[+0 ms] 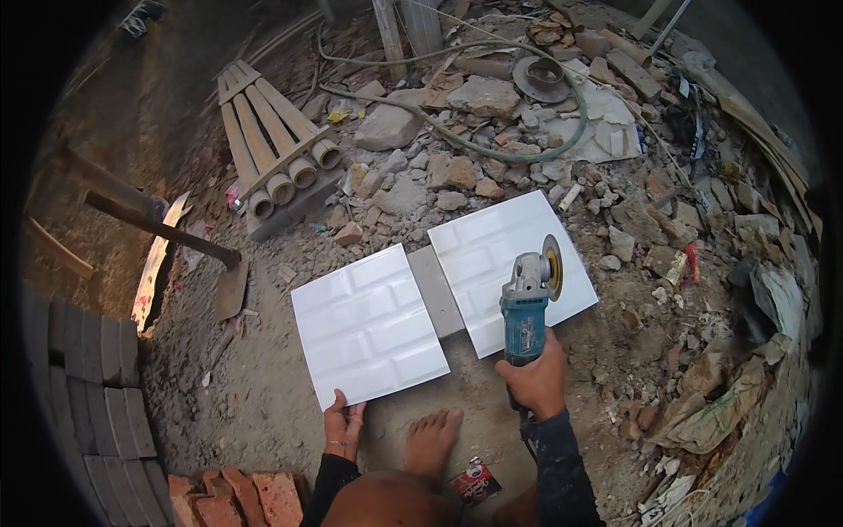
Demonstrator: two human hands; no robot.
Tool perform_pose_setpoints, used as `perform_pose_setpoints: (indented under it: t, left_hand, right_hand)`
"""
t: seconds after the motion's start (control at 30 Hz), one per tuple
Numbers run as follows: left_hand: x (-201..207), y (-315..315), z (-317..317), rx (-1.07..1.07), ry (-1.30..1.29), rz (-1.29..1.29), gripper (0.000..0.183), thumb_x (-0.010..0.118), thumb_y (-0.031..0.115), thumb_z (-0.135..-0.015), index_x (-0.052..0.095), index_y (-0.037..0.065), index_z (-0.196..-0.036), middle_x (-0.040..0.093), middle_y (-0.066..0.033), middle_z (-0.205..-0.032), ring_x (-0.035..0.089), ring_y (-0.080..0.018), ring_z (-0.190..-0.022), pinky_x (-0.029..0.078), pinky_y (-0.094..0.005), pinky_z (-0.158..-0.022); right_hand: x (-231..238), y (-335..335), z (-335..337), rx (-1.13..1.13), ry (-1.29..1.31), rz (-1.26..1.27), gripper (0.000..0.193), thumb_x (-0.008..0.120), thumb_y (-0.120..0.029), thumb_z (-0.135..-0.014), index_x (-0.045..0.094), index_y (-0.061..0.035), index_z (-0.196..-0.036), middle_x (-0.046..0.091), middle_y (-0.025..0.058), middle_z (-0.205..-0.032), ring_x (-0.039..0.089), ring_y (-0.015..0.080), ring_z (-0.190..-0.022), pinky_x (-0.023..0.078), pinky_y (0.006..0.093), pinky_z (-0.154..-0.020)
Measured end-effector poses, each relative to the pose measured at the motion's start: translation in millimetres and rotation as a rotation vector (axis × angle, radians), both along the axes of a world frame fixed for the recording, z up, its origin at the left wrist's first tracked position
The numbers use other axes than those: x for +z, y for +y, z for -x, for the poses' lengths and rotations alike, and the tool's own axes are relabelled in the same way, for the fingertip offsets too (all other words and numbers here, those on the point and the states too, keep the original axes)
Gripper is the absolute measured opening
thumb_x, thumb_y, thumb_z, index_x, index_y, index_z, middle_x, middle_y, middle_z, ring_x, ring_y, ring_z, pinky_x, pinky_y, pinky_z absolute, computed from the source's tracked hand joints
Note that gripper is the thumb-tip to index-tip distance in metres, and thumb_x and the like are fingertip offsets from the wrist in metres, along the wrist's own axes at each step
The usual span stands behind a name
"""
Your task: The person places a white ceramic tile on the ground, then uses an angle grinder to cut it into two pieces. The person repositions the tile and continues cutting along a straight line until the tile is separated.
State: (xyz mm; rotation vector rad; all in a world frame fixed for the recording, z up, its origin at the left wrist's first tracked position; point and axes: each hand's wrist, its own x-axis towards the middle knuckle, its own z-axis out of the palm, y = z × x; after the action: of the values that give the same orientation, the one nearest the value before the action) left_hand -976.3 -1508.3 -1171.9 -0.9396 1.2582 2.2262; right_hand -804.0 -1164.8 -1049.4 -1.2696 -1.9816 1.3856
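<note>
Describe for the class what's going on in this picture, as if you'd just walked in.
A person is working with both hands over two patterned white tiles. The right hand grips a blue angle grinder, its disc seen over the right tile; whether it is spinning can't be told. The left hand holds the near edge of the left tile. A grey slab shows between the tiles, with rubble beyond.
</note>
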Motion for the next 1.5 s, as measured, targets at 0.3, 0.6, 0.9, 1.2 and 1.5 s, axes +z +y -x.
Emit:
perform_pose_setpoints:
  t: [0.3, 0.6, 0.9, 1.2, 1.5]
  left_hand:
    - [-21.8, 7.6, 21.3, 0.031, 0.004, -0.140, 0.045, 0.069, 0.016, -0.102, 0.053, 0.000, -0.141, 0.060, -0.0160, -0.142, 0.056, -0.0357, -0.136, 0.042, -0.0579, -0.122]
    - [36.6, 31.4, 16.0, -0.222, -0.325, 0.107, 0.046, 0.069, 0.023, -0.103, 0.053, -0.004, -0.136, 0.061, -0.0209, -0.140, 0.059, -0.0339, -0.133, 0.047, -0.0527, -0.119]
    - [91.6, 124.2, 13.3, -0.947, 0.279, 0.134, 0.043, 0.070, 0.019, -0.101, 0.054, -0.006, -0.132, 0.068, -0.0082, -0.115, 0.066, -0.0151, -0.107, 0.053, -0.0271, -0.092]
    - [83.6, 163.6, -1.4, -0.958, 0.292, 0.336, 0.046, 0.087, 0.014, -0.089, 0.058, -0.008, -0.118, 0.069, -0.0036, -0.098, 0.062, -0.0068, -0.085, 0.050, -0.0215, -0.073]
    - [81.3, 163.9, -0.4, -0.923, 0.301, 0.482, 0.032, 0.090, 0.013, -0.086, 0.063, 0.000, -0.097, 0.067, 0.0012, -0.083, 0.057, -0.0039, -0.071, 0.046, -0.0211, -0.063]
  right_hand:
    - [-2.5, -17.4, 16.8, 0.087, -0.008, 0.084, 0.048, 0.084, -0.019, -0.064, 0.061, 0.0009, -0.100, 0.072, 0.0170, -0.083, 0.074, 0.0307, -0.076, 0.058, 0.0410, -0.073]
    - [-10.5, -47.8, 48.2, 0.244, -0.051, 0.135, 0.056, 0.083, -0.022, -0.064, 0.060, 0.0037, -0.109, 0.073, 0.0239, -0.088, 0.075, 0.0426, -0.085, 0.059, 0.0460, -0.078]
    - [-38.4, -86.6, 69.2, 0.362, -0.296, 0.299, 0.063, 0.082, -0.023, -0.070, 0.056, 0.0026, -0.121, 0.073, 0.0293, -0.102, 0.072, 0.0483, -0.099, 0.059, 0.0535, -0.088]
    - [-46.7, -87.8, 67.5, 0.336, -0.296, 0.335, 0.062, 0.085, -0.027, -0.072, 0.056, 0.0030, -0.119, 0.073, 0.0300, -0.102, 0.072, 0.0480, -0.100, 0.059, 0.0532, -0.086]
    - [-58.0, -94.5, 63.1, 0.361, -0.268, 0.348, 0.059, 0.085, -0.023, -0.071, 0.057, 0.0037, -0.116, 0.073, 0.0299, -0.102, 0.072, 0.0473, -0.099, 0.060, 0.0517, -0.085]
